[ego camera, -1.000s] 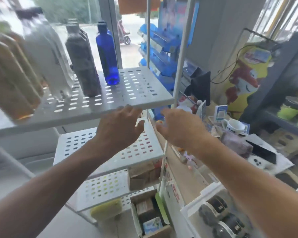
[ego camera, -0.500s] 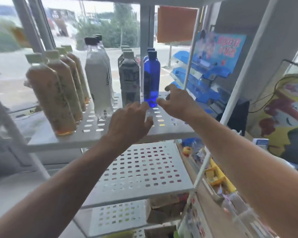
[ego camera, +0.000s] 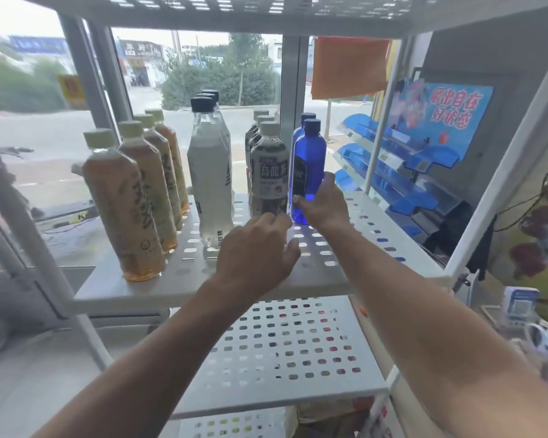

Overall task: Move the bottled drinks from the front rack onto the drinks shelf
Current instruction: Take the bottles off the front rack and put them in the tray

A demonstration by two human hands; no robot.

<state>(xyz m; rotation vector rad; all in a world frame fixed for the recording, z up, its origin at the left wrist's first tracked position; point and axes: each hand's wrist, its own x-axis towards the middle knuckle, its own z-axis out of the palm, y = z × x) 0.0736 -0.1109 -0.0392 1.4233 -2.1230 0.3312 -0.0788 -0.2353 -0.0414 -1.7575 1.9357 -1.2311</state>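
Four amber tea bottles [ego camera: 124, 203], three clear bottles [ego camera: 210, 181], three dark tea bottles [ego camera: 269, 178], two blue bottles [ego camera: 309, 165].

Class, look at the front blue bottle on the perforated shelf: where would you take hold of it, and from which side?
Grip the front blue bottle round its straight lower body, coming from the open right front. It stands upright, the dark tea bottle crowds its left, and the right hand already wraps it there; the narrow cap offers less hold.

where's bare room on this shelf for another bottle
Bare patch on the perforated shelf, right of the blue bottle and right hand, out to the post. Front edge is free too. The left side is crowded with tea bottles.
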